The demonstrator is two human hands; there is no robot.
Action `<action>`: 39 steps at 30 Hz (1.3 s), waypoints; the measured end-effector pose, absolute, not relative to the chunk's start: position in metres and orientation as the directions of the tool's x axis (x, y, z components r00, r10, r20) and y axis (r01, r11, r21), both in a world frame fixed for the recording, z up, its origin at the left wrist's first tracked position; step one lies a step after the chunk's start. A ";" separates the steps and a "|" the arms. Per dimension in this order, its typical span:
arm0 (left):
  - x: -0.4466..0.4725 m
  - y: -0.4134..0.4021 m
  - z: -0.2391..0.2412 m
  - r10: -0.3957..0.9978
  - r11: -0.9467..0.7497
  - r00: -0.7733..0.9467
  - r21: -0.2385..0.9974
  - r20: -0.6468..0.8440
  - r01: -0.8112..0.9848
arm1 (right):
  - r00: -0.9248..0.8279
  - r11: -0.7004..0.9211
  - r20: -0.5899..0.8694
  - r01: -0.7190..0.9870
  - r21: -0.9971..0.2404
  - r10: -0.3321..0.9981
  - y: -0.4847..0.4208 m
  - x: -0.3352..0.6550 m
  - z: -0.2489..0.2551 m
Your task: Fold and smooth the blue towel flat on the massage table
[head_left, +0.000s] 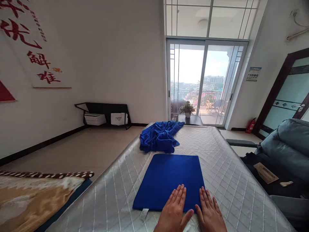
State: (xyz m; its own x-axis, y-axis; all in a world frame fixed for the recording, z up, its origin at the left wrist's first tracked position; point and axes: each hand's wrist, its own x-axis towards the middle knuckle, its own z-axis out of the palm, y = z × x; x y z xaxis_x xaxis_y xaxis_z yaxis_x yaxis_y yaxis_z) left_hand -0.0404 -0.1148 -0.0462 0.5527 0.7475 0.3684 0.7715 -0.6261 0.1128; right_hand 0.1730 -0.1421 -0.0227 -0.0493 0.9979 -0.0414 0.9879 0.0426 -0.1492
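A folded blue towel (166,178) lies flat on the grey quilted bed cover (116,193) in front of me. My left hand (174,211) rests palm down on its near edge, fingers stretched out and flat. Right beside it, my right hand (210,212) also lies flat on the towel's near right corner, fingers out. Neither hand holds anything. A small white label (144,213) sticks out at the towel's near left corner. Farther back a second blue towel (160,137) lies crumpled in a heap.
A brown patterned blanket (36,193) lies at the lower left. A grey-blue armchair (287,145) stands to the right of the bed. At the far end are a glass balcony door (205,83), a potted plant (187,109) and a red fire extinguisher (251,125).
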 end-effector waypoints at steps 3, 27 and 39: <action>0.005 -0.120 -0.057 0.608 -0.767 0.694 0.061 0.386 0.638 | -0.114 0.103 -0.089 0.988 -0.118 0.990 -0.141 0.176 -0.022; -0.173 -0.170 -0.044 0.984 -0.094 0.058 0.209 0.170 0.973 | -0.067 0.055 -0.081 0.989 -0.136 0.994 -0.136 0.185 -0.039; -0.174 -0.170 -0.056 0.964 -0.079 0.021 0.209 0.265 0.975 | -0.105 0.105 -0.009 0.993 -0.052 0.994 -0.089 0.175 0.021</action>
